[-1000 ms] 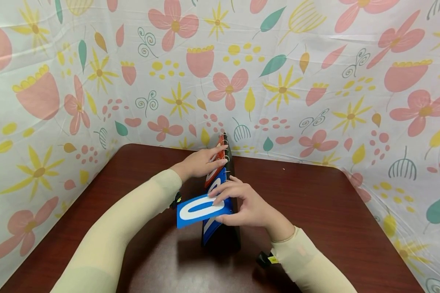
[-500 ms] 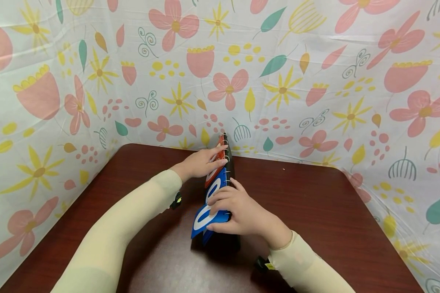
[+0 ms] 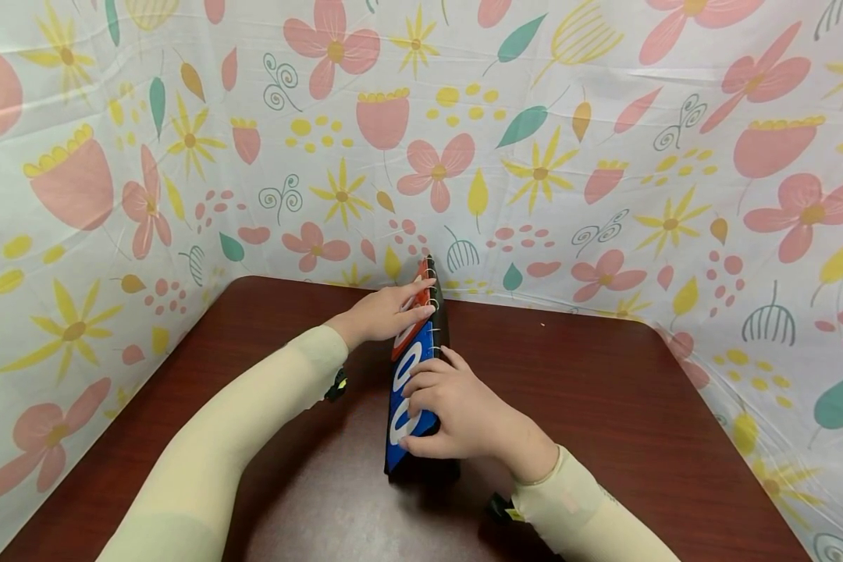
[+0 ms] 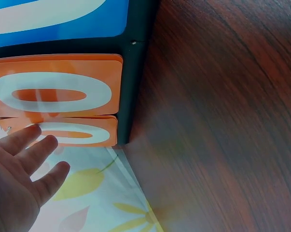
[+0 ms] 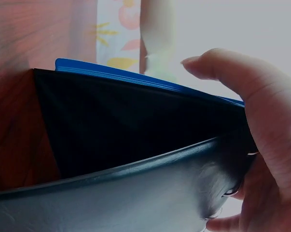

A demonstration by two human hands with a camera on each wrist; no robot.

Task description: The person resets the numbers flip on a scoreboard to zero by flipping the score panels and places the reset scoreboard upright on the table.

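Observation:
A tabletop flip scoreboard [image 3: 443, 303] with a black cover stands as a tent, its ringed spine pointing away from me. Its orange-red number cards [image 4: 97, 108] are at the far end, each showing 0. Nearer me, the blue cards [image 3: 396, 448] also show zeros and lie against the sloping side. My left hand [image 3: 379, 314] rests at the spine beside the orange-red cards, thumb and forefinger reaching the rings, other fingers extended. My right hand [image 3: 464, 410] arches over the near end, fingers loosely bent across the blue cards. In the right wrist view its thumb [image 5: 213, 65] stands away from the blue card edges.
The scoreboard stands on a dark red-brown wooden table [image 3: 569, 375]. A white curtain [image 3: 506, 179] with flower prints hangs behind the table and along both sides. Pale sleeves cover both forearms, and a small black device [image 3: 500, 507] sits at the right wrist.
The near blue card with a 0, raised in my right hand earlier, has swung down flat onto the scoreboard. My right hand lowered with it. The left hand has stayed in place.

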